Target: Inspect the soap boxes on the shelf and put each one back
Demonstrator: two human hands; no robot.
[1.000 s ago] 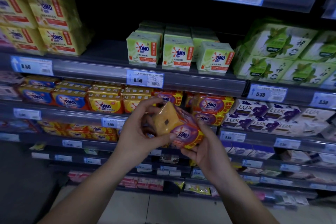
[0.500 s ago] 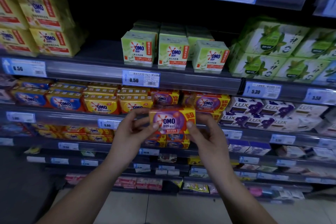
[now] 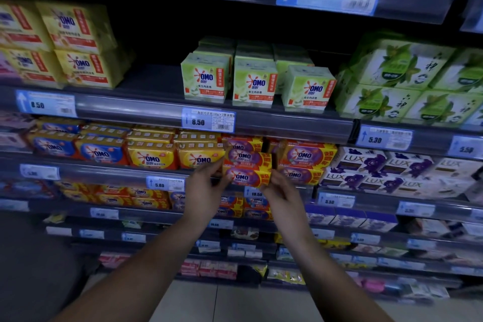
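A person is standing in front of a shop shelf [image 3: 261, 127] full of soap. Both bare arms are reaching up to the third row from the top. The left hand [image 3: 206, 185] is pinching the left end of a soap box [image 3: 247, 168] with its thumb and fingers curled in. The right hand [image 3: 281, 192] is pinching the right end of the same box from below, with its fingers bent close too. The soap box is yellow and purple with the word OMO on it, and it looks like two bars joined, one on top of the other. It is sitting at the front edge of the row, facing out, between the yellow OMO packs [image 3: 175, 157] on the left and more purple OMO packs [image 3: 304, 162] on the right. It is touching or almost touching those packs, but it is hard to tell which. White LUX boxes [image 3: 379, 172] are lying further to the right. Green OMO boxes [image 3: 254, 83] are standing on the row above, behind a blue price tag [image 3: 208, 120] that is showing 8.50. More soap is filling the lower rows, looking blurry
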